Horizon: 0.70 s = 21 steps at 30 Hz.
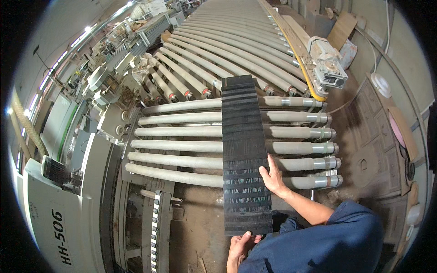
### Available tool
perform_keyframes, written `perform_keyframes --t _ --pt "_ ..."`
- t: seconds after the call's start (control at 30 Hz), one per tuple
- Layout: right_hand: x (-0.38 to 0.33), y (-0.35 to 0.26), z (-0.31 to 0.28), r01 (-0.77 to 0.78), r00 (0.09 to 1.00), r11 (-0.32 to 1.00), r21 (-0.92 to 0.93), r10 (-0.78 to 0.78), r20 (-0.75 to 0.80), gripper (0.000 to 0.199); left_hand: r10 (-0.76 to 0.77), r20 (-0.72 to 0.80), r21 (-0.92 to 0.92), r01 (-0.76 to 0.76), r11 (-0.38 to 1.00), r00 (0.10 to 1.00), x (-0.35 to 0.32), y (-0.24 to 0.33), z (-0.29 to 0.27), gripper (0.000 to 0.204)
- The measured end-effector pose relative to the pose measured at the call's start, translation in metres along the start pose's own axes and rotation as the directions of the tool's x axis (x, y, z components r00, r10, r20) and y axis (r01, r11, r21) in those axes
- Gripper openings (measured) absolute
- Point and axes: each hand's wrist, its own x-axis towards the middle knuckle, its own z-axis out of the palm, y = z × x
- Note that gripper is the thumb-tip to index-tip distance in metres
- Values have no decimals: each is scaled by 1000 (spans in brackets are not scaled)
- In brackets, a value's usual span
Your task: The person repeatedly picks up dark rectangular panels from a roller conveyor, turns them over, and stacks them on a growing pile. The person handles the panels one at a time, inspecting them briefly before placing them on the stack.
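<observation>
My left hand (243,248) pinched the near end of the black panel (246,141), my right hand (274,178) its right edge; it extended over the rollers (182,132). I judged this a guiding step, next needing level support.

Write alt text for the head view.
A person's left hand holds the near end of a long black banded panel, the right hand on its right edge; it extends over grey conveyor rollers. White machine at left.

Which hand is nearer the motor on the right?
Right hand, touching the black panel, below-left of the motor; the left hand, at the panel's near end, is farther.
</observation>
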Motion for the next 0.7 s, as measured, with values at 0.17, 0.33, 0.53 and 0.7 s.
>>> perform_keyframes --t 0.17,0.33,0.53,0.7 --pt "18 -2 5 2 999 999 -46 -4 -46 69 95 31 80 -97 992 995 16 9 1 37" --pt "61 14 12 83 984 979 -188 -110 -138 66 178 20 150 -179 972 984 51 25 11 43" --pt "90 7 10 21 989 997 -71 -31 -145 62 252 14 116 -252 961 968 63 39 32 35" --pt "96 9 7 -28 991 1000 -8 27 -128 63 268 -60 107 -260 960 962 67 36 36 29"
